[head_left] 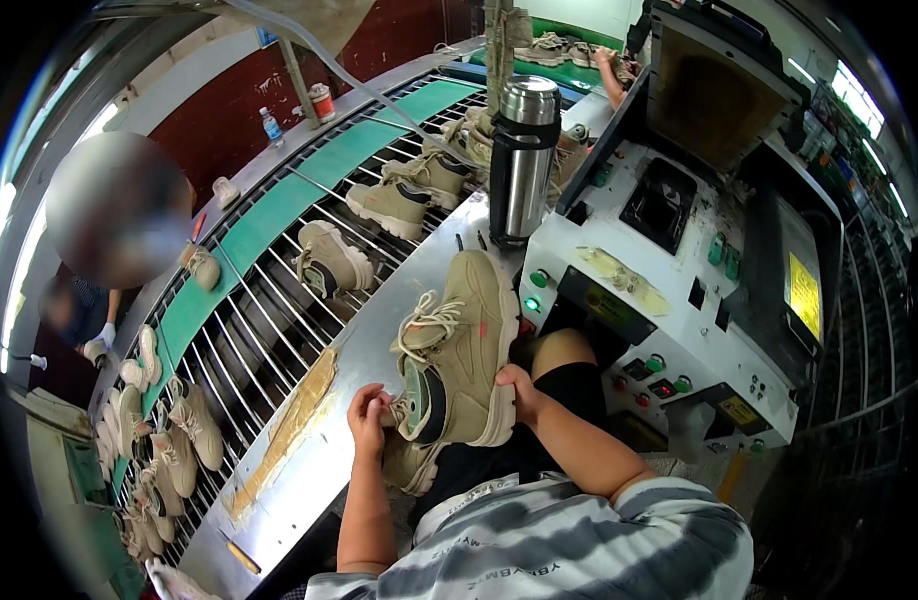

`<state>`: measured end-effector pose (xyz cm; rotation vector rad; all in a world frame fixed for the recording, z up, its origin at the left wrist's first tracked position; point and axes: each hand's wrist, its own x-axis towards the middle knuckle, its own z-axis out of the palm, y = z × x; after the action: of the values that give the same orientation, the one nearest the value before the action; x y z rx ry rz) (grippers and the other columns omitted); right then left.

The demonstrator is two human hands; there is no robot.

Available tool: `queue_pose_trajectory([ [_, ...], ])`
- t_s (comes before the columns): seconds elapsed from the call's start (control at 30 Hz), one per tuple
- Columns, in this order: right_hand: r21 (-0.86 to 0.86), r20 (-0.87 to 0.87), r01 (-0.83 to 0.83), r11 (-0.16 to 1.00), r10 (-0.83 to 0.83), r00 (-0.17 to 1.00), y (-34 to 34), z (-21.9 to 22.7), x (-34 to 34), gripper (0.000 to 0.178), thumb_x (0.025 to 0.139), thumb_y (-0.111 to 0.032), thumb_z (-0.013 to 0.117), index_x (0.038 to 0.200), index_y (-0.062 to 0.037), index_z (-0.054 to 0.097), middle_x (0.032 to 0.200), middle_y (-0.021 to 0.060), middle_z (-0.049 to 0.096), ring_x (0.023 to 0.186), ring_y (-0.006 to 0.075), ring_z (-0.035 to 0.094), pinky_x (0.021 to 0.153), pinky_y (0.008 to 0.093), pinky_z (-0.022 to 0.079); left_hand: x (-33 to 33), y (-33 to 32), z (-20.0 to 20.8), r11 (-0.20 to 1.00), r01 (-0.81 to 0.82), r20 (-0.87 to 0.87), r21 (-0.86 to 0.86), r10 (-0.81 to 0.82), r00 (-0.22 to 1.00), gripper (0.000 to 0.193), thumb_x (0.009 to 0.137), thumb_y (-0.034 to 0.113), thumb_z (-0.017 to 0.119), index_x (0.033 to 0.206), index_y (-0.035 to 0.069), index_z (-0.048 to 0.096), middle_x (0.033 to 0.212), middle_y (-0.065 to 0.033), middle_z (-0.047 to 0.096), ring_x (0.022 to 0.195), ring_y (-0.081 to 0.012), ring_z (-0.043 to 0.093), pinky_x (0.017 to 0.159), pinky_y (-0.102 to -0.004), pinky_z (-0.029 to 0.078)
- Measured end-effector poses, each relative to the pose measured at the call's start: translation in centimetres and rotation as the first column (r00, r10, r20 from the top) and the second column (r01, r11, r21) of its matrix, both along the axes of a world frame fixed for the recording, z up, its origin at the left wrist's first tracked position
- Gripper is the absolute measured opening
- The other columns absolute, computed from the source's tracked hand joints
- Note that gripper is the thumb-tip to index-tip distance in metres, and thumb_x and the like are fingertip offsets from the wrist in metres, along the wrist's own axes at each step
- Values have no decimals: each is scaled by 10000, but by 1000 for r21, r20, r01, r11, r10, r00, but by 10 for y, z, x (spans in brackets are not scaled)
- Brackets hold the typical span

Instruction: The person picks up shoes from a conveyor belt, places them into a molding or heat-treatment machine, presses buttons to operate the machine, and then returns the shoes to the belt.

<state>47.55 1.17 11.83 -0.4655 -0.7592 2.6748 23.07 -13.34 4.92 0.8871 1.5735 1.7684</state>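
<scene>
A beige sneaker (469,330) with a chunky pale sole is held tilted over my lap, its toe pointing away from me and its laces tied in a bow. My right hand (524,395) grips the sole edge near the heel, thumb on the side. My left hand (369,418) is closed at the collar, fingers pinched by the pull tab at the shoe opening; exactly what lies between the fingertips is hard to make out. A second beige shoe (409,468) lies partly hidden under the first, against my dark shorts.
A metal ledge (309,450) with a brown tape strip runs beside a roller conveyor (269,310) carrying several shoes. A steel thermos (525,160) stands before a white machine (669,250) with a raised lid. An awl-like tool (241,555) lies near left. Co-workers are across and beyond.
</scene>
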Motion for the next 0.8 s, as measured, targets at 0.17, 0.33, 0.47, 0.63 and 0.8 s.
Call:
queue_pose_trajectory([
  [0.17,-12,176,-85,996,85,981,-3,-31,-16,742,696,-318,570,1348,7,433,1248,174,563,1134,298,558,988,411,428,0,-28,-10,953,152,149,263,-196,969,953,768,797,446,1254,-17,546,1015,-119,650,916,-167,596,790,-273,443],
  [0.33,371,180,-119,921,54,982,2,-17,-68,721,801,-267,571,1409,28,323,1352,137,462,1248,240,434,1060,336,320,-3,-14,-10,960,121,403,254,-219,889,1013,685,561,727,1426,-6,334,1350,-137,489,1243,-238,475,1051,-370,352],
  [0.47,715,278,-239,657,46,959,7,0,-114,660,921,-348,542,1418,24,319,1381,128,442,1272,229,404,1071,326,288,-16,-26,2,967,9,579,255,-160,800,966,647,362,752,1424,-14,319,1364,-148,466,1229,-258,494,1035,-382,386],
  [0.63,879,444,-475,-49,-282,851,26,-23,-132,534,883,-362,571,1268,7,527,1240,171,570,1149,348,516,998,371,390,-26,-28,-9,957,-188,655,223,-4,755,800,664,167,669,1370,-47,359,1277,-165,520,1162,-277,540,996,-384,435],
  [0.8,749,611,-660,55,-442,656,17,-38,-106,509,820,-333,646,1227,-34,577,1197,161,594,1100,307,561,931,372,441,-34,-31,-13,962,-242,699,124,89,710,727,673,113,620,1340,-53,385,1251,-182,535,1132,-307,554,987,-425,448],
])
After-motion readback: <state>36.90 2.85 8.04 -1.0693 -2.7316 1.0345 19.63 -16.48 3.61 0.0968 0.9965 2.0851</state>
